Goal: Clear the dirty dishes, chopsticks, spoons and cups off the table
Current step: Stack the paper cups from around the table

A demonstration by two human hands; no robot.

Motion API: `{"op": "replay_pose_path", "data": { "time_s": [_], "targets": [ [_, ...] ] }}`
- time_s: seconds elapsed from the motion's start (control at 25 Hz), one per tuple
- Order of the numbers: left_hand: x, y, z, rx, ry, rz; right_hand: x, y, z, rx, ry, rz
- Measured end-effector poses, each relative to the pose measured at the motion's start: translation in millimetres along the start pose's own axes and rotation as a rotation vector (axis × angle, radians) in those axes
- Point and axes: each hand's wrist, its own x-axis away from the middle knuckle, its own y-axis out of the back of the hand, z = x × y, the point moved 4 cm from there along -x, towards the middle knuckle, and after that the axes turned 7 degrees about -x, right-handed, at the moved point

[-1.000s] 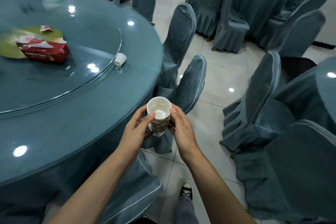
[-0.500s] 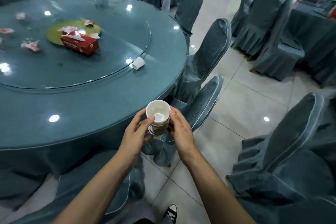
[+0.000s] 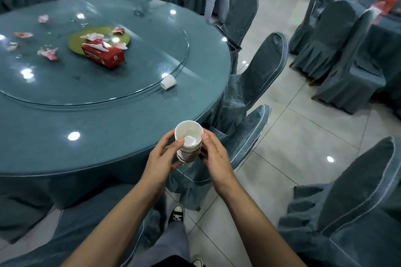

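You hold one stack of white cups (image 3: 188,143) between your two hands, in the air just off the near edge of the round desk (image 3: 108,132). The cups are nested so tightly that their number cannot be told; the top one holds a little white residue. Your left hand (image 3: 161,160) grips the stack's left side, its fingers (image 3: 168,139) curled round the wall and the thumb on the near rim. Your right hand (image 3: 214,158) wraps the right side, thumb against the rim, its other digits hidden behind the stack.

One more white cup (image 3: 168,82) lies on its side on the desk, at the rim of the glass turntable (image 3: 138,91), well apart from both hands. On the turntable sit one red tissue box (image 3: 103,55), partly on one round green mat (image 3: 76,44), and four crumpled paper scraps (image 3: 48,53) to its left. Two covered chairs (image 3: 260,76) stand just right of the stack.
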Motion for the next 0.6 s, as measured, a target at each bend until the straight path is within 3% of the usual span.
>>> {"op": "replay_pose_path", "data": {
  "time_s": [0.6],
  "targets": [
    [-153,40,-28,0.073,0.042,-0.141,-167,-51,-4,-0.018,-0.196,0.11]
  ]
}}
